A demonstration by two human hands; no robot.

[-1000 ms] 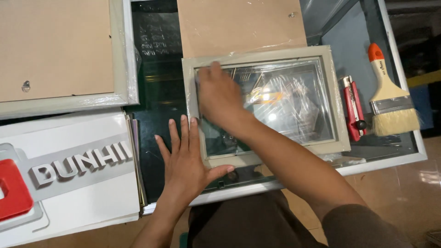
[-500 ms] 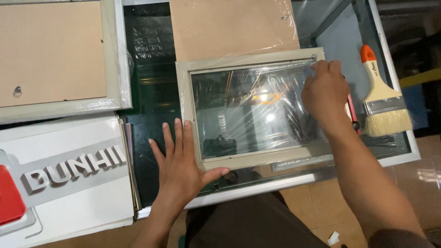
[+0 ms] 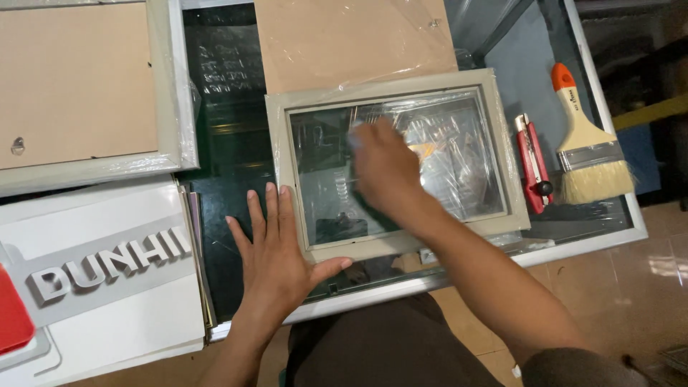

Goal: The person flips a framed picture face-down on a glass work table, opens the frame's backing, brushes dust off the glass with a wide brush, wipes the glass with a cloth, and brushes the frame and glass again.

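My left hand (image 3: 276, 254) lies open and flat at the lower left corner of the plastic-wrapped picture frame (image 3: 390, 161) on the glass table (image 3: 229, 143), while my blurred right hand (image 3: 383, 168) presses palm-down, gripping nothing, on its glazing.

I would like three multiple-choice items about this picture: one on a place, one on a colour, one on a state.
1. Where does the paintbrush lie?
A. Right of the red utility knife
B. On the picture frame
C. Under the left hand

2. What colour is the tip of the brush handle?
A. Blue
B. Orange
C. Green

3. How is the right hand placed?
A. Gripping the brush
B. Lifted away from everything
C. On the plastic-wrapped glass of the frame

Answers: 1 A, the brush sits at the far right, past the knife. 2 B, the handle end is orange. 3 C, the hand lies over the pane, blurred, while the left hand presses flat beside the frame's near corner.
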